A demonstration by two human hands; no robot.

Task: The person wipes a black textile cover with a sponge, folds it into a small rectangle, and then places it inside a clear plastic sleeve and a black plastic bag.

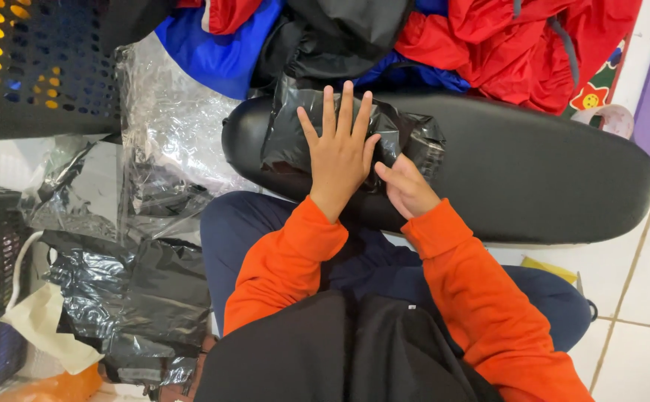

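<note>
Black plastic mailer bag (407, 138), glossy and crinkled, lies on the black padded seat (548, 179). Looks light, soft, slippery; likely stuffed with something pliable, contents unseen. Best gripped at the loose right edge. Left hand (340, 152) presses flat on it, fingers spread, grasping nothing. Right hand (407, 190) pinches the film beside the left.

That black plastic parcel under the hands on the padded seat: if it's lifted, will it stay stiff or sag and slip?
The black plastic parcel will probably sag: its film is wrinkled and bulges softly under the flat left hand. Its glossy wrap on the smooth black seat suggests it slides easily. The right hand pinches one edge, so the film likely gives.
</note>
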